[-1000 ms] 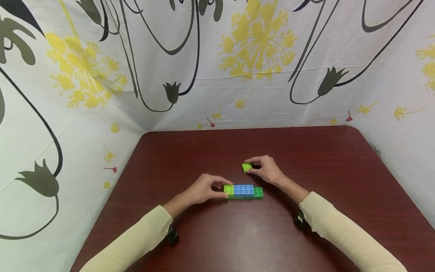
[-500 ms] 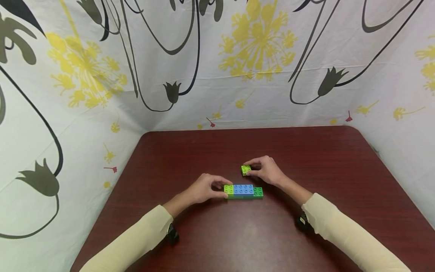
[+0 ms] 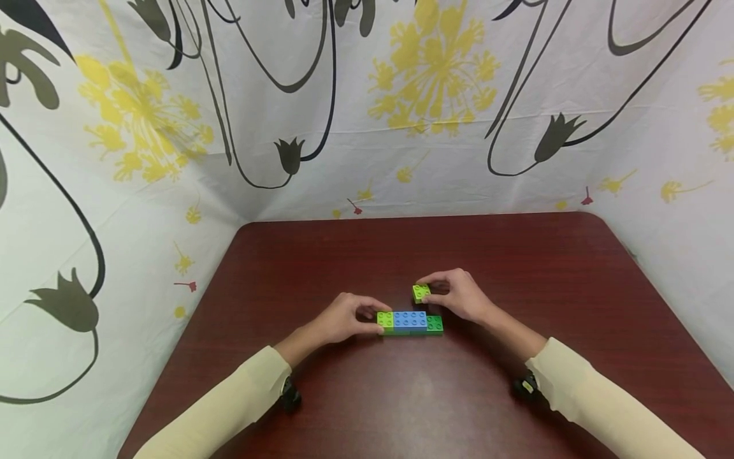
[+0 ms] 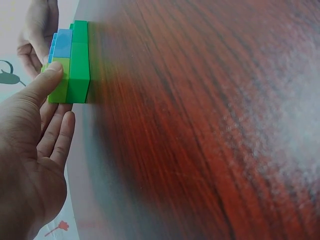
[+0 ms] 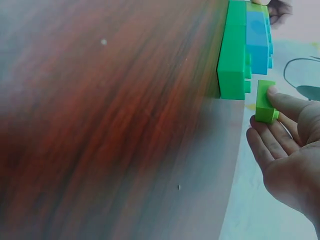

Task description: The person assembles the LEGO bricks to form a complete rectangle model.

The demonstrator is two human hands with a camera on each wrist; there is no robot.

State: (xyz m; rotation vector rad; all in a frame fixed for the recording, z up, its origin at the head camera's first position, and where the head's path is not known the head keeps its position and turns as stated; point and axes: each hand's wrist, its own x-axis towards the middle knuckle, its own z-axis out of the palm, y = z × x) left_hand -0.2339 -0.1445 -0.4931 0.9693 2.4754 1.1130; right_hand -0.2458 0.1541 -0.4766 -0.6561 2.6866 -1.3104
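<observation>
From above, the head view shows the left hand (image 3: 344, 319) curled at the left end of a low row of bricks (image 3: 410, 323) lying on the dark red table (image 3: 401, 395). Thumb and fingers pinch the row's lime end, and the row runs away from that hand — lime, then blue, then dark green. Just beyond the row's far end, the right hand (image 3: 461, 296) pinches a small lime brick (image 3: 421, 292) at its fingertips, close to the row but apart from it. Cream sleeves (image 3: 229, 401) cover both forearms (a patterned cloth (image 3: 436, 83) with yellow flowers hangs round the table on three sides).

The left wrist view looks along the table surface (image 4: 210, 120). Here the left hand's (image 4: 35, 145) thumb presses the top of the lime end of the row (image 4: 72, 65), the other fingers lying loosely below it. The row is two layers: a green base with lime and blue on top. The right hand (image 4: 37, 30) shows beyond the row's far end.

The right wrist view puts the right hand (image 5: 290, 150) low at the right — thumb and fingers hold the small lime brick (image 5: 264, 102) by its sides, lifted off the table (image 5: 115, 120). The brick hangs just off the green end of the row (image 5: 240, 47), not touching it.
</observation>
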